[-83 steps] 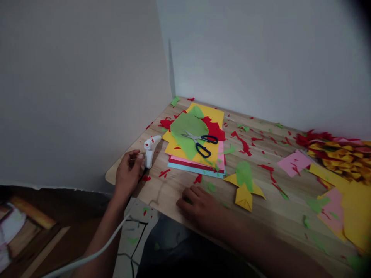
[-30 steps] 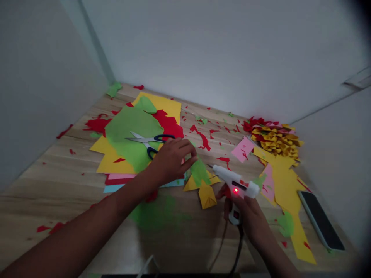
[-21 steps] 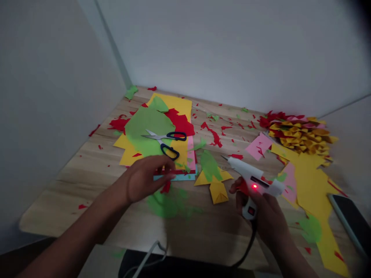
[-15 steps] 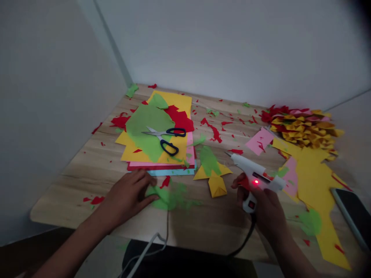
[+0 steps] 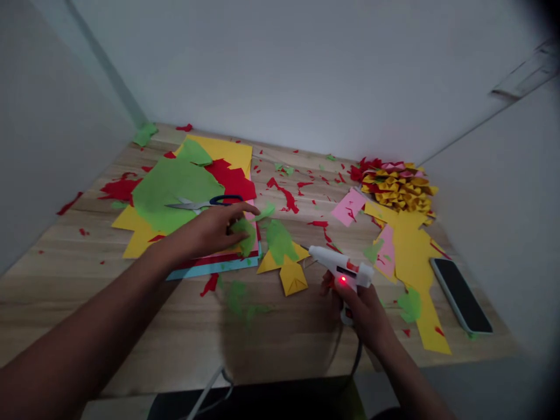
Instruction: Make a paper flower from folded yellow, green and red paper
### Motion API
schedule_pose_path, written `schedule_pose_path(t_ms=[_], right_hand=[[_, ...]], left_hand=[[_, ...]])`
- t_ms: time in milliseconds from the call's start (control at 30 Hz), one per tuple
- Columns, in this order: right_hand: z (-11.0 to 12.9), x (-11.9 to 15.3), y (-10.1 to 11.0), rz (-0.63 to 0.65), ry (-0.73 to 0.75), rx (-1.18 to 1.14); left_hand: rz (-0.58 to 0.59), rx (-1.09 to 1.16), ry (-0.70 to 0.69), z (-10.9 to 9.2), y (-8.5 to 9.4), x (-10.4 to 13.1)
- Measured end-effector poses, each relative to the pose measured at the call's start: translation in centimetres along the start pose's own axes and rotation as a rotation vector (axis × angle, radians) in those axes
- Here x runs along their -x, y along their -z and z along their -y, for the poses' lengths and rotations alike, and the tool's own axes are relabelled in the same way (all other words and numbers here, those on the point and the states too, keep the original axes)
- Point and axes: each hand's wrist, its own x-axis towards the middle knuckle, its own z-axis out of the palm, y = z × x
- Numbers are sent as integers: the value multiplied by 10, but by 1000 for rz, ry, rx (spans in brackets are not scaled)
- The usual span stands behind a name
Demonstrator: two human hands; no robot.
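Observation:
My left hand [image 5: 219, 228] hangs over the paper stack's right side, forefinger stretched toward a small green scrap [image 5: 265, 211]. A piece of green tissue paper [image 5: 246, 236] shows at my thumb and fingers, apparently gripped; the hand partly hides it. Beneath and behind that hand lie the dark-handled scissors [image 5: 190, 205]. My right hand [image 5: 356, 303] is wrapped round a white glue gun [image 5: 335, 259] with a glowing red light, its nozzle pointing left. Close to the nozzle lies a folded yellow paper shape [image 5: 294, 279] with green tissue [image 5: 280, 240] on its upper part.
Coloured sheets [image 5: 219, 267] are stacked at left under a large green tissue piece [image 5: 175, 186]. Red scraps [image 5: 284, 195] litter the table. At right are a folded-paper cluster [image 5: 398, 186], a yellow cutout [image 5: 413, 256] and a phone [image 5: 461, 296]. A white cable [image 5: 207, 391] runs in front.
My left hand has moved up and right from the table's front to the stack, with green tissue at its fingers. The view has shifted right. My right hand still holds the glue gun.

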Motion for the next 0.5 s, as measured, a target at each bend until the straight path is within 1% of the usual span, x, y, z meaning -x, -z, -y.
schedule_pose_path(t_ms=[33,67,100,167,200,267,300,367,433,500], right_hand=[[1,1,1,-12,-9,19],[2,1,2,-17,-20,39],[5,2,2,-17,-34,61],[10,1,2,-2,-65,119],[13,1,1,18,-80,159],[19,0,0,72,-106,257],[21,-1,0,101,-115,306],[23,-2,-2,143,-127,389],[23,-3,-4,157,-136,446],[23,-5,-6,166,-140,499]], left_hand=[[69,-64,-36,0,-7,-11],[61,-142,-82,-2,-13,-19],[17,-209,-133,-5,-19,-25],[-121,-283,-253,-14,-32,-31],[-145,-276,-317,-19,-39,-32],[-92,-221,-413,-25,-52,-30],[-52,-191,-435,-25,-58,-28],[-3,-148,-426,-23,-67,-24],[11,-108,-406,-18,-71,-21],[20,-71,-388,-15,-71,-19]])
